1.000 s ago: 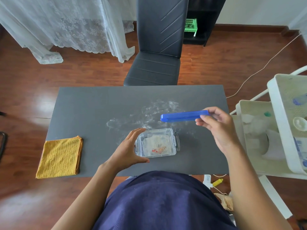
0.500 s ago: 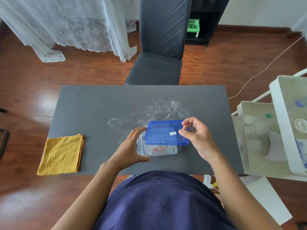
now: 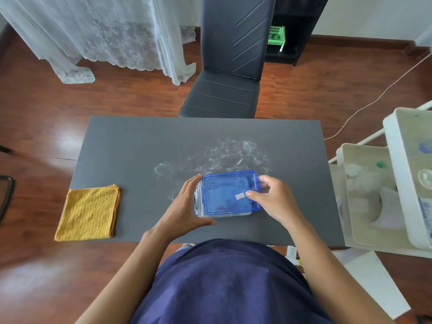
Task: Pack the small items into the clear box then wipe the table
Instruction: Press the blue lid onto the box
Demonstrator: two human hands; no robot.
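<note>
Head view, the only one supplied. The box (image 3: 222, 202) stands on the table (image 3: 140, 146) near its near edge, directly in front of the person. The lid (image 3: 230, 191) lies on top of it, offset slightly toward the right and far side, so it appears laid on rather than snapped home; that is a judgement from the overhang. Reddish items show faintly through the lid, inside the box.

Left hand (image 3: 184, 211): fingers straight along the box's left end, thumb along its near side, bracing the box, presumably so it does not slide while the lid is fitted. Right hand (image 3: 273, 202): curled round the lid's right edge, thumb on top near a small label, placed to align and press that side down.

A white powdery smear (image 3: 229, 155) covers the table just beyond the box. The folded yellow cloth (image 3: 90, 212) lies at the near left corner, well apart from both hands and untouched, within reach for the wiping.

Assessment: packing looks close to finished, pending lid closure; wiping not yet begun.

Beside the table on the right stands a white cart (image 3: 397, 183); a chair (image 3: 229, 73) sits at the far side.
</note>
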